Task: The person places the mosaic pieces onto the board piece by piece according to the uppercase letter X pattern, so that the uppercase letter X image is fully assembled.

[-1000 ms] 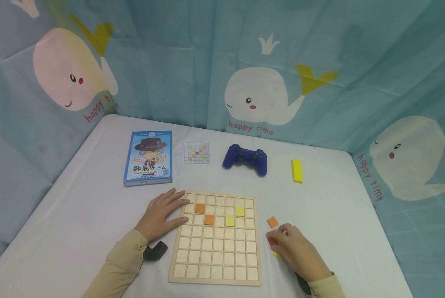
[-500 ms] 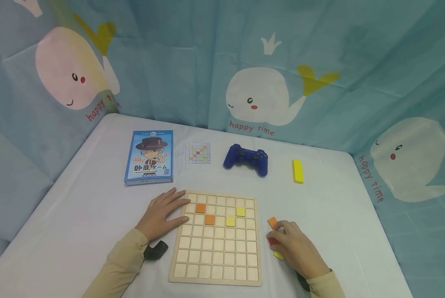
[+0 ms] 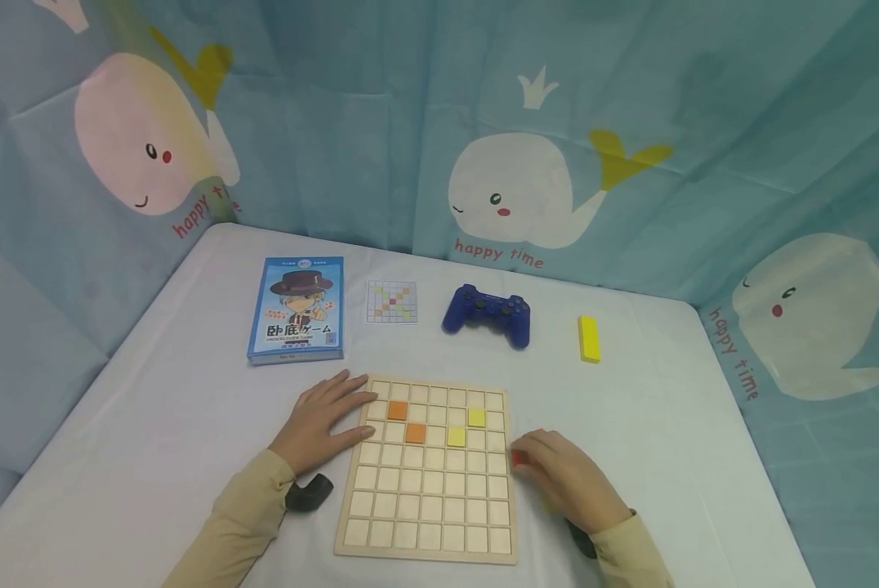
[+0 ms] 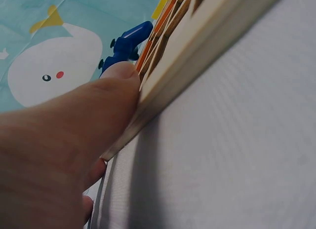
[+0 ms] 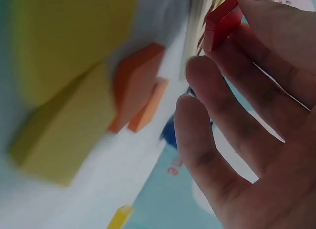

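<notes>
My right hand [image 3: 568,482] pinches a red square tile [image 3: 518,459] between thumb and fingers, just beside the right edge of the wooden grid board [image 3: 425,558]. In the right wrist view the red tile [image 5: 224,22] is held at the fingertips, and loose orange tiles [image 5: 138,83] and yellow tiles [image 5: 64,128] lie on the cloth nearby. On the board sit two orange tiles [image 3: 398,411] at upper left and two yellow tiles [image 3: 476,417] at upper right. My left hand [image 3: 323,425] rests with fingers extended on the board's left edge; its thumb [image 4: 121,73] touches the rim.
Behind the board lie a blue game box [image 3: 297,310], a small printed grid card [image 3: 391,302] with coloured squares, a blue game controller [image 3: 487,316] and a yellow block [image 3: 590,339]. A whale-patterned curtain [image 3: 381,147] borders the white table [image 3: 675,392].
The right hand has lifted the red tile from beside the loose tiles and moved left and slightly up with it, to the board's right edge. The left hand has stayed in place.
</notes>
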Tool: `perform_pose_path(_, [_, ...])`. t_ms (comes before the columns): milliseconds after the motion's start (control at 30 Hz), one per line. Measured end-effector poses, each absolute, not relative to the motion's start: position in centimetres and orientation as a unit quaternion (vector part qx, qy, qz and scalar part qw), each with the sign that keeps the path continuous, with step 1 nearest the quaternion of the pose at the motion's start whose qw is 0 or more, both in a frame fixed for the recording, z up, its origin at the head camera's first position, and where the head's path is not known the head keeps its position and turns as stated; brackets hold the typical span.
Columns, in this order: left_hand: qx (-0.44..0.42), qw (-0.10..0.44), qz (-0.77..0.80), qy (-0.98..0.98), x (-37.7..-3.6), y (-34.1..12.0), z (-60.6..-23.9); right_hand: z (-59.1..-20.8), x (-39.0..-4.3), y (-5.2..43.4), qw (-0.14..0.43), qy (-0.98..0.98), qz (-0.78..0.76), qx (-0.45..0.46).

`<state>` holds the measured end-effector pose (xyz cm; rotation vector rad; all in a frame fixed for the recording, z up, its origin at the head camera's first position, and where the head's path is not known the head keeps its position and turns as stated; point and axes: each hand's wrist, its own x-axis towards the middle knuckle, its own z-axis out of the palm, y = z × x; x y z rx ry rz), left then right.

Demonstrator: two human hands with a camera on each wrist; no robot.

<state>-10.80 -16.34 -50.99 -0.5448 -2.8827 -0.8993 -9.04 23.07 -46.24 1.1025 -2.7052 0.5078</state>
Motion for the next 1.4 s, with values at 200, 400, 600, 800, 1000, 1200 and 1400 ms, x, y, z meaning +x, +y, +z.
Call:
perform_pose_path(200, [-0.178,0.036,-0.292,-0.939,-10.9,-16.4,-51.1,-45.3,-9.7,20.6,0.038,-0.908,0.176,0.379])
perform_pose_path(400, [-0.179,0.038,-0.294,-0.938,-10.9,-16.4,-51.1,-44.5,-10.3,17.4,0.033,-0.884,0.183,0.429])
perform_pose_path(600, [-0.179,0.041,-0.296,-0.937,-10.9,-16.3,-51.0,-44.7,-10.9,14.6,0.042,-0.878,0.157,0.450])
perform_pose_path(800, [-0.180,0.045,-0.298,-0.936,-10.9,-16.3,-50.9,-45.4,-11.0,12.8,0.075,-0.867,0.130,0.474])
perform_pose_path(1000, [-0.182,0.046,-0.297,-0.936,-10.9,-16.3,-51.0,-45.8,-10.9,12.0,0.092,-0.866,0.111,0.478])
perform_pose_path(1200, [-0.182,0.046,-0.295,-0.937,-10.9,-16.4,-51.1,-45.9,-10.8,11.7,0.079,-0.879,0.081,0.463])
perform_pose_path(1400, [-0.181,0.047,-0.296,-0.937,-11.0,-16.3,-51.2,-45.9,-10.7,11.4,0.082,-0.881,0.065,0.462])
